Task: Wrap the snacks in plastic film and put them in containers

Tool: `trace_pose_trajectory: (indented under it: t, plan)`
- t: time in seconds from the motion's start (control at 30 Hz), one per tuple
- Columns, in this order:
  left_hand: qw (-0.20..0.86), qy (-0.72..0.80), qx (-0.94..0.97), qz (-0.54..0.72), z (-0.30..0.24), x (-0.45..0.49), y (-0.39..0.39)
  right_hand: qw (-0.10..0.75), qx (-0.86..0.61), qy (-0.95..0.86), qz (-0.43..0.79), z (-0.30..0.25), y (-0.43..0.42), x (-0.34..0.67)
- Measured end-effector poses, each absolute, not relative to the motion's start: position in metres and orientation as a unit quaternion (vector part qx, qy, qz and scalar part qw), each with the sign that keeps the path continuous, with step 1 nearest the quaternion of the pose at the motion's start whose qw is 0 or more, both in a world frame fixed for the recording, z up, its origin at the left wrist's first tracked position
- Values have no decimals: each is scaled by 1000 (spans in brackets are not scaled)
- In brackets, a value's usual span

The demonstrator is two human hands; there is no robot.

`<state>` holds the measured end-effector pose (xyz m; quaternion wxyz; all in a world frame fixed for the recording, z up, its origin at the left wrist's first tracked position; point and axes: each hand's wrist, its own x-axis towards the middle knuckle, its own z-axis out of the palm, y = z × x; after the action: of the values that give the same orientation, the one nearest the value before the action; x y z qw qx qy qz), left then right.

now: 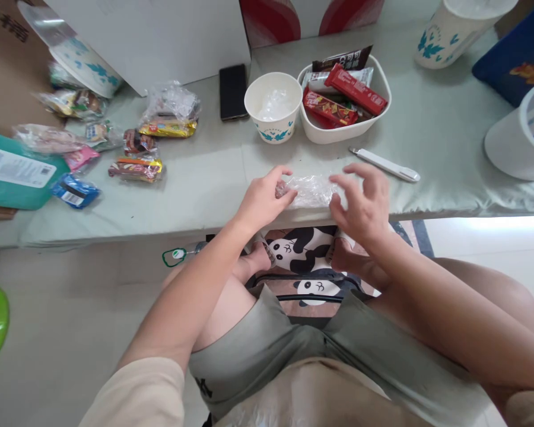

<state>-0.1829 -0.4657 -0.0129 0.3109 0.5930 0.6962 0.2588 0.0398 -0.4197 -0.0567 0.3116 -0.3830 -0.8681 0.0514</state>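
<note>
clear plastic wrap [315, 191] is laid along the front of the table [204, 198], seemingly for two-handed reach; right hand [362, 200] is held wide-fingered beside it; left hand [264, 198] curved at its end, grip impossible to tell.

One head-worn camera looks forward and steeply down from above the shorts [249, 338], fairly near the left hand [264, 198], right hand [365, 201] and bench [213, 193], its outer edges apparently somewhat stretched.
</note>
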Motion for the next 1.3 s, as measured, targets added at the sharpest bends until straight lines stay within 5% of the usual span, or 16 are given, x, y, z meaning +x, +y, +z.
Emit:
trace_pose_trajectory:
  t: [0.1,0.27,0.4,0.53,0.67,0.93,1.3]
  plan:
    - [250,701,635,208,-18,-182,-461,255,-277,-925,57,-57,-429,33]
    - [170,686,690,158,-29,-184,-459,199,-297,-931,73,-58,-431,27]
    - [199,671,672,241,-25,-189,-460,185,-307,-924,130,-50,-427,33]
    - [387,614,562,396,-15,-190,-459,270,-389,-778,412,-38,-426,34]
    - [640,484,458,383,-12,-175,-460,289,-380,-558,679,-33,-426,30]
    - [558,553,464,410,-17,-156,-458,218,-435,-655,578,-32,-422,33]
    - [632,510,419,407,-13,-169,-461,263,-370,-556,696,-28,-423,31]
